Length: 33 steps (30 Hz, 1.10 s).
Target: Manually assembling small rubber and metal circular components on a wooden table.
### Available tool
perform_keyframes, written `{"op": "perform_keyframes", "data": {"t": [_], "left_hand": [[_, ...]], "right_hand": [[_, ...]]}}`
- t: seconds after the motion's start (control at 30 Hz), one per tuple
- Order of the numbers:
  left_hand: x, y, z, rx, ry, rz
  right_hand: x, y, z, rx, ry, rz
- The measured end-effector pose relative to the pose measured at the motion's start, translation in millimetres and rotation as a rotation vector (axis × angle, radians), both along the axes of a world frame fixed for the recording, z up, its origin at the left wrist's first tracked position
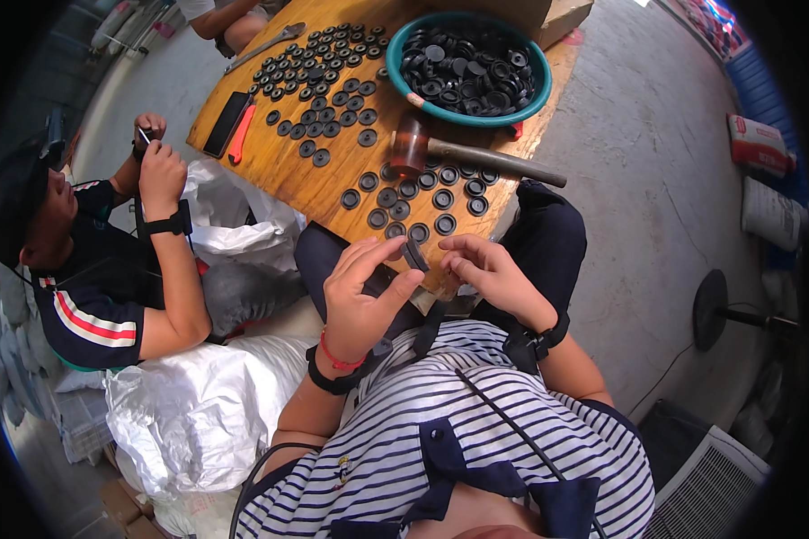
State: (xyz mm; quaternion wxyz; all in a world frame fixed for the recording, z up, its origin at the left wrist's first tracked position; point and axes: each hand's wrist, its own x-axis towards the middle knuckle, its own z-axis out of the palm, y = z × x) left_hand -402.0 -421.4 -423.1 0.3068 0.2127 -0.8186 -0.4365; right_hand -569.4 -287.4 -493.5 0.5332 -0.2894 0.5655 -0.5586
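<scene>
My left hand (361, 292) grips a black round disc (414, 255) on edge between thumb and fingers, just over the near edge of the wooden table (288, 175). Close on its right, my right hand (497, 280) has thumb and fingertips drawn together; whatever they may hold is too small to tell. Several loose black ringed discs (444, 199) lie on the tabletop right beyond my hands. Behind them a mallet with a reddish-brown head (411, 146) rests on its side, its grey handle pointing right.
A teal basin (548, 85) heaped with black discs stands at the far right, beside a cardboard box (562, 18). More discs (320, 115), a dark block (228, 124), a red-handled tool (242, 135) and a wrench (265, 47) lie leftward. A co-worker (108, 260) sits at left near white sacks (211, 404).
</scene>
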Motion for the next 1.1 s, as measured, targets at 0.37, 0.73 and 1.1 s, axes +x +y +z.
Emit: {"op": "perform_keyframes", "data": {"t": [0.37, 0.73, 1.1], "left_hand": [[2, -2, 0, 0.042, -0.001, 0.051], [10, -14, -6, 0.166, 0.078, 0.202], [15, -7, -2, 0.599, 0.037, -0.168]], "right_hand": [[13, -12, 40, -0.341, 0.628, -0.026], [13, -11, 37, -0.310, 1.222, 0.310], [21, -13, 53, -0.251, 0.690, 0.017]]}}
